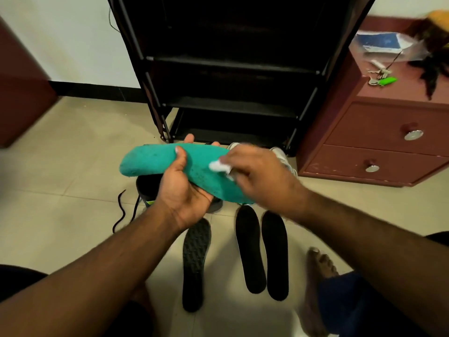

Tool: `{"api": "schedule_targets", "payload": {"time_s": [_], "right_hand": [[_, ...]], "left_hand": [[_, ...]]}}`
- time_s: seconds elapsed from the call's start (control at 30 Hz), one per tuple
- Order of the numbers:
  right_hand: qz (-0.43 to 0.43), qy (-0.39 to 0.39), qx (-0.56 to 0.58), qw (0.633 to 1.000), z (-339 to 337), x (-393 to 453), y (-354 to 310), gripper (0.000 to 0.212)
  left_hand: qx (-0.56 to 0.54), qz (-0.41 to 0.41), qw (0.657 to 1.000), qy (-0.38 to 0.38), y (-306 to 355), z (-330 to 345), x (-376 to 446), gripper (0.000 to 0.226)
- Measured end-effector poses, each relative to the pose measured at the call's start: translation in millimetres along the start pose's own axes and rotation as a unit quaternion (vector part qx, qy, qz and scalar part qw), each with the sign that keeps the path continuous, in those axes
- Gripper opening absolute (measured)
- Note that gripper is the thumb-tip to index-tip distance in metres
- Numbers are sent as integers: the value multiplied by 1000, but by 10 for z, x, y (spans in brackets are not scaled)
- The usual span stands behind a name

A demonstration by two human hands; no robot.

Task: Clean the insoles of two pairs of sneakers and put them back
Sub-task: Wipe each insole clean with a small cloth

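Observation:
My left hand [181, 188] grips a teal insole [150, 159] from below, thumb over its top face, held level above the floor. My right hand [257, 176] pinches a small white wipe [218, 166] and presses it on the insole's right half; this hand is blurred. Three dark insoles lie on the tiles below: a patterned one [194, 261] and two plain black ones [250, 249] [275, 256] side by side. A black sneaker [145, 188] with loose laces sits under the teal insole. A white sneaker [281, 156] shows behind my right hand.
A black open shoe rack [230, 69] stands straight ahead. A maroon drawer cabinet [388, 139] at the right carries keys, a plastic bag and a feather duster. My bare foot [318, 276] rests on the floor at the lower right. Beige tiles [73, 181] stretch to the left.

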State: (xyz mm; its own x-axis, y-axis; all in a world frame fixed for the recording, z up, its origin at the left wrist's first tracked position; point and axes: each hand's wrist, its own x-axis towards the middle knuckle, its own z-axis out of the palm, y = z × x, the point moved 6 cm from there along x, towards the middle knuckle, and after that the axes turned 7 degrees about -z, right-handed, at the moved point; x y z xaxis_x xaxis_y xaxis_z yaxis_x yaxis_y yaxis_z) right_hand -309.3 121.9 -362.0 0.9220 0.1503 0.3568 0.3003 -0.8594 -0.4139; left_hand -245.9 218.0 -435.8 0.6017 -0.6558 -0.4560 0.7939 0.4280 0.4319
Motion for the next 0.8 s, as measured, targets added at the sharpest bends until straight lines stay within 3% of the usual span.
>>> {"api": "schedule_targets", "payload": {"time_s": [0.07,0.13,0.2,0.3,0.37,0.47,0.53,0.63,0.67,0.73,0.8], "right_hand": [[95,77,-56,991,-149,14,276,27],[128,17,-57,990,49,-40,259,29],[72,-32,-24,997,288,-124,-21,28],[-17,-36,45,998,346,-170,-277,25],[-12,35,51,998,213,-98,-134,27],[102,132,20,986,36,-65,250,25],[114,80,42,989,128,-61,247,23],[62,-79,151,983,360,-78,-20,19],[64,-82,180,978,338,-72,-22,19],[122,22,188,974,124,-19,201,21],[174,127,125,969,-137,-24,443,23]], "left_hand": [[1,-7,1000,0,-65,-10,-11,39],[-1,-10,1000,-1,-104,-22,-15,39],[-7,-5,1000,-4,-64,-18,-2,39],[-9,2,1000,9,48,-23,-4,35],[15,-19,1000,-4,1,5,-27,36],[69,-46,996,-7,-212,2,-43,33],[76,-37,996,0,-255,-34,-23,31],[75,-41,996,25,-206,-89,12,48],[76,-40,996,35,-189,-111,26,48],[90,-15,994,63,-156,-183,63,44],[108,-2,991,80,-179,-229,76,45]]}}
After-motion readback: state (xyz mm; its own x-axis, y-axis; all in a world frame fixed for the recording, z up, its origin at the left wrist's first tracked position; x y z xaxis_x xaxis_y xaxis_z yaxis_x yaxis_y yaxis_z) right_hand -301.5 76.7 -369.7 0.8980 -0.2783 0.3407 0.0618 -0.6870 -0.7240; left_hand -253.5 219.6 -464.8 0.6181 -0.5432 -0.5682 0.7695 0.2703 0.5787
